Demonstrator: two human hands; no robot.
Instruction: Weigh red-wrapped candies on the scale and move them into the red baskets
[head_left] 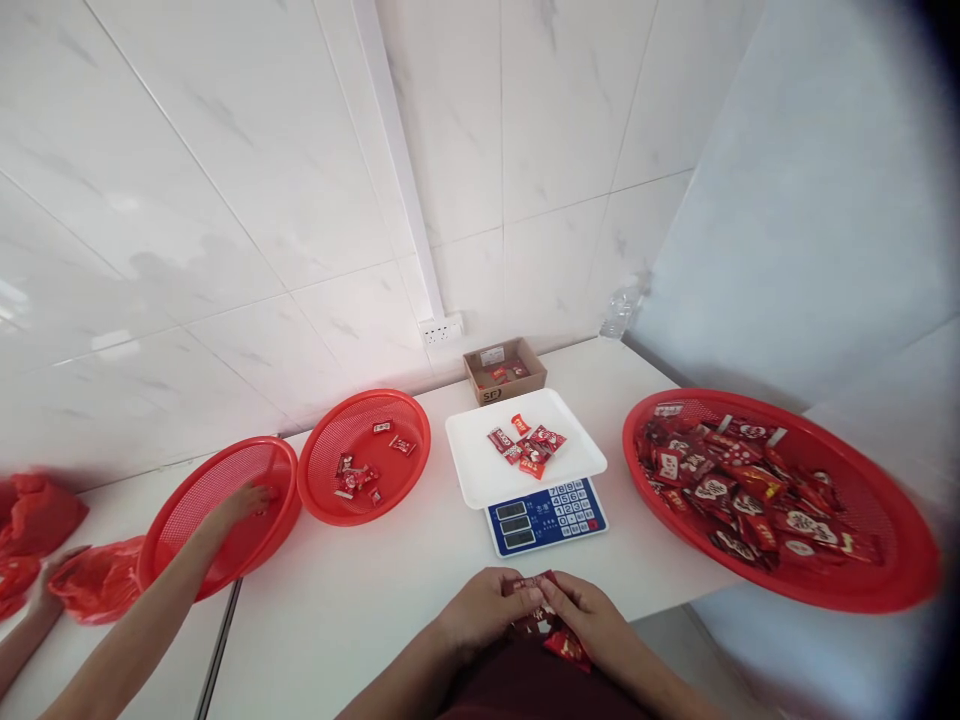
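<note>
Near the table's front edge, my left hand (484,610) and my right hand (589,615) are close together, both closed on red and brown candy packets (536,622). A shiny red packet (568,648) hangs under my right hand's fingers. Just beyond my hands stands a scale (546,518) with a blue keypad and a white tray (480,470). Several red packets (529,447) lie on that tray. To the right, a large red basket (892,570) holds a heap of similar packets (742,490).
A cardboard box (491,388) with packets is behind the scale. Left of it are a red basket (319,470) with a few packets and another red basket (169,500), where another person's hand (251,500) reaches in. Red bags (97,580) lie far left. A plastic bottle (621,312) is at the back.
</note>
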